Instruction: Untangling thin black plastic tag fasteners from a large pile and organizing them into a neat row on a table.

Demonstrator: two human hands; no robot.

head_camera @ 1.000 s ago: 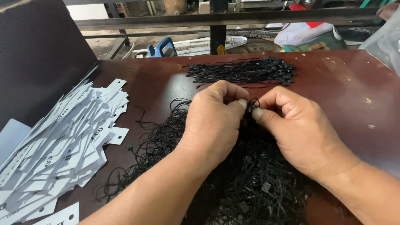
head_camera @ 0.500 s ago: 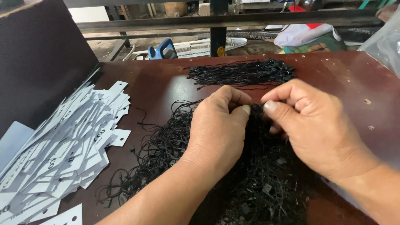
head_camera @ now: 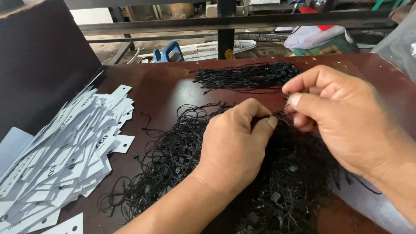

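While both hands pick at the tangle, sorting looks barely begun.
Left hand (head_camera: 234, 147) and right hand (head_camera: 342, 117) pinch one black string (head_camera: 281, 113) above the loose heap (head_camera: 182, 160) on the counter (head_camera: 164, 91); a small straightened bundle (head_camera: 247, 77) lies behind, white tags (head_camera: 65, 151) unstrung.

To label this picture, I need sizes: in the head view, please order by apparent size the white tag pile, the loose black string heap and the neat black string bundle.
1. loose black string heap, near the camera
2. white tag pile, partly cut off; ranking against the heap is unsure
3. neat black string bundle, farther away

Two bare hands (head_camera: 234, 147), forearms uncovered, no gloves or rings
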